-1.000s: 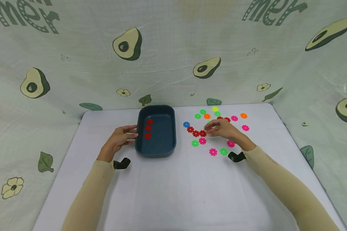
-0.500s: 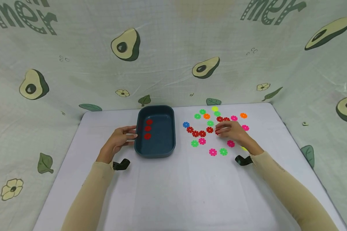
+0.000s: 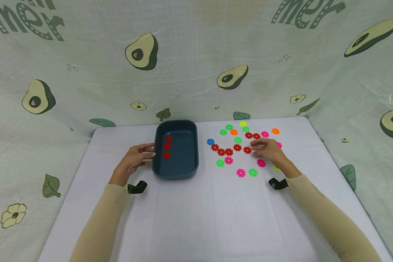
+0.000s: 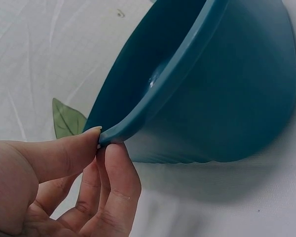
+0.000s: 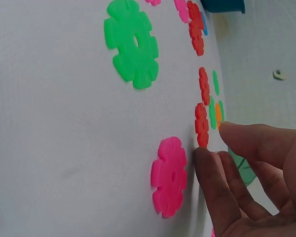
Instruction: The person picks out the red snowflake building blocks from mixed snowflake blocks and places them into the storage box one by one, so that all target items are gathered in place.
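Observation:
In the head view a dark blue tray point(image 3: 175, 171) stands left of centre, with three red flower-shaped discs point(image 3: 167, 146) lying inside along its left part. My left hand point(image 3: 133, 161) pinches the tray's left rim between thumb and forefinger; the left wrist view shows the grip on the rim point(image 4: 138, 118) closely. My right hand point(image 3: 269, 150) hovers over the scattered discs, thumb and fingers apart, holding nothing visible. Just left of its fingertips lies a red disc point(image 3: 247, 150), also near them in the right wrist view. A pink disc point(image 5: 168, 177) lies below that hand.
Several discs lie right of the tray: more red point(image 3: 215, 147), green point(image 3: 220, 163), pink point(image 3: 241, 173), orange point(image 3: 275, 131), yellow point(image 3: 243, 123) and one blue point(image 3: 210, 142). They rest on a white-covered table point(image 3: 196, 218). An avocado-print cloth point(image 3: 183, 87) hangs behind it.
My right hand has moved to the right over the discs, uncovering red and green discs it was hiding. My left hand and the tray have stayed in place.

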### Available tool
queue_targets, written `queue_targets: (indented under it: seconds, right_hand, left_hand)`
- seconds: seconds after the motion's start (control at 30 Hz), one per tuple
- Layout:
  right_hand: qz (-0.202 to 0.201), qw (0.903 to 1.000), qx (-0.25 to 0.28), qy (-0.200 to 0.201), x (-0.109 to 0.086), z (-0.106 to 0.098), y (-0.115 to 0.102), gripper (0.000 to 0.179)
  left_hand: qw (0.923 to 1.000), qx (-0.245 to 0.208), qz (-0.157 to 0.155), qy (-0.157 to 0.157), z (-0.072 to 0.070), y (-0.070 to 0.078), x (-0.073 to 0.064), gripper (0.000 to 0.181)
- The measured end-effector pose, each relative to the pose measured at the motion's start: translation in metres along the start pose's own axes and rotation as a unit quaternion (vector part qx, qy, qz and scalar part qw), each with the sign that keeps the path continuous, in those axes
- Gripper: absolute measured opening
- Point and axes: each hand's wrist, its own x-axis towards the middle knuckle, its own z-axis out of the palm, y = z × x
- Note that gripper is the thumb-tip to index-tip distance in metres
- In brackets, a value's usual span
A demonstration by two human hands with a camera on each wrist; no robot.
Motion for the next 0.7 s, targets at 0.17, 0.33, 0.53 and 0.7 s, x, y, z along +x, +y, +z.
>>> queue_targets:
  seconds: [0.17,0.33,0.53,0.7]
  right_hand:
    - [-0.010,0.9996,-0.028,0.000,0.000,0.002,-0.001,0.045]
    - [-0.012,0.9988,-0.045,0.012,0.006,0.007,-0.001,0.046]
    - [-0.015,0.9957,-0.083,0.037,0.011,0.014,-0.002,0.046]
    - [-0.017,0.9920,-0.115,0.050,0.014,0.019,-0.004,0.045]
  left_hand:
    - [1.0000,0.001,0.000,0.001,0.000,0.001,-0.001,0.062]
    - [1.0000,0.001,0.002,0.000,0.000,0.002,-0.003,0.063]
    - [1.0000,0.002,0.004,0.000,0.000,0.004,-0.004,0.063]
    - [1.0000,-0.003,0.002,0.000,0.001,0.003,-0.003,0.063]
